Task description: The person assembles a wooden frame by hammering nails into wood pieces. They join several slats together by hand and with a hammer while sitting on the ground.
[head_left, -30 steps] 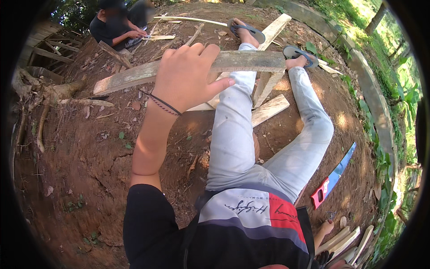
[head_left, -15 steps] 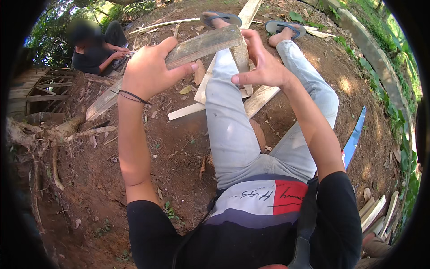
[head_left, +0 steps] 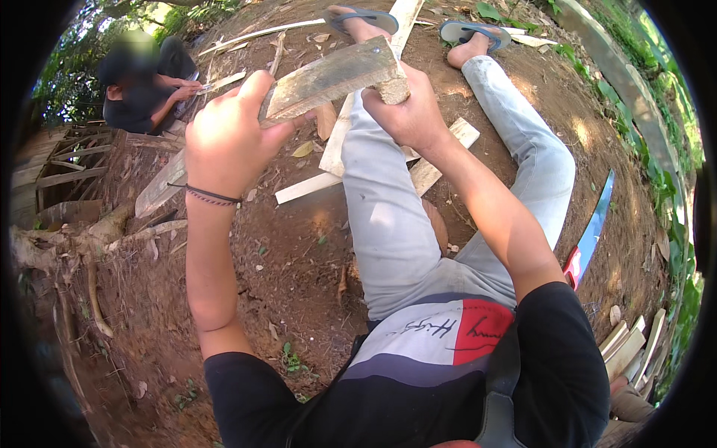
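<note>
A long weathered wooden plank [head_left: 328, 78] is raised in front of me, slanting from lower left to upper right. My left hand [head_left: 231, 134] is closed around its middle, thumb on the near side. At the plank's right end, a short wooden block [head_left: 393, 88] meets it at an angle, its rough cut end turned toward me. My right hand [head_left: 411, 108] is wrapped around this block, with the fingers partly hidden behind it. A small shiny dot shows on the plank's face near that corner. The plank's far left end [head_left: 158, 190] reaches out past my left wrist.
Pale wooden slats [head_left: 306, 187] lie crossed on the dirt beyond my legs. To my right rests a blue-bladed handsaw [head_left: 594, 224] with a red handle. Wood offcuts [head_left: 627, 351] are piled at lower right. Another person [head_left: 142, 89] sits at far left, near exposed roots [head_left: 89, 228].
My right hand has gone from loosely spread beside the block to gripped around it. The block's cut end now tips toward me, and the plank has shifted slightly left.
</note>
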Tool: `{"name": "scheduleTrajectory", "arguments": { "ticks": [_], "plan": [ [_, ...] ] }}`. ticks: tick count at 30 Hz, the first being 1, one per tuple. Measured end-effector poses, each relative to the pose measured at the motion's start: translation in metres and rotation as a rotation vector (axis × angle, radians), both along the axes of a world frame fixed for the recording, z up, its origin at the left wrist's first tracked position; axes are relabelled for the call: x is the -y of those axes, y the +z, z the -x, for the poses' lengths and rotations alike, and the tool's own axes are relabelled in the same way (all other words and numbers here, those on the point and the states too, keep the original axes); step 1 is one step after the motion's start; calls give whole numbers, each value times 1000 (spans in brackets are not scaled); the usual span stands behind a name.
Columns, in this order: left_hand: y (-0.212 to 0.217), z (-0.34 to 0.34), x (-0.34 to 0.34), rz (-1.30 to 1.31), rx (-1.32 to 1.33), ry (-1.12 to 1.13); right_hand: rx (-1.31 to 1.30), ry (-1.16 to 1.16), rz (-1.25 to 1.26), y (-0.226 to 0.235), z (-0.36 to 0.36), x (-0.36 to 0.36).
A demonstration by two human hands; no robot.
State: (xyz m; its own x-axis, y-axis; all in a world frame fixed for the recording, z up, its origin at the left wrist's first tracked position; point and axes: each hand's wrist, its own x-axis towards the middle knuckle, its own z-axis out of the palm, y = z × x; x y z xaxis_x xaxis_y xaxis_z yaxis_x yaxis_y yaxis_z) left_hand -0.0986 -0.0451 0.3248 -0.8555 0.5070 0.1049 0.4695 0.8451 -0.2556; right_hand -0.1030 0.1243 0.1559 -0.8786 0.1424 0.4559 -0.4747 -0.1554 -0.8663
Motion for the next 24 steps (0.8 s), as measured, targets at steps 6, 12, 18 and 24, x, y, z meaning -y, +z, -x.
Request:
{"name": "scheduleTrajectory", "arguments": {
  "ticks": [6, 12, 18, 24],
  "plan": [
    [-1, -2, 13, -25, -51, -137, -6, -55, -25, 1, -8, 6],
    [3, -9, 9, -14, 0, -72, -21, -155, -32, -3, -5, 13],
    [4, 6, 24, -42, -3, -174, -35, -112, -62, 6, -9, 17],
    [8, 13, 22, 2, -29, -209, 104, 95, -61, 12, -12, 4]
  ]
}}
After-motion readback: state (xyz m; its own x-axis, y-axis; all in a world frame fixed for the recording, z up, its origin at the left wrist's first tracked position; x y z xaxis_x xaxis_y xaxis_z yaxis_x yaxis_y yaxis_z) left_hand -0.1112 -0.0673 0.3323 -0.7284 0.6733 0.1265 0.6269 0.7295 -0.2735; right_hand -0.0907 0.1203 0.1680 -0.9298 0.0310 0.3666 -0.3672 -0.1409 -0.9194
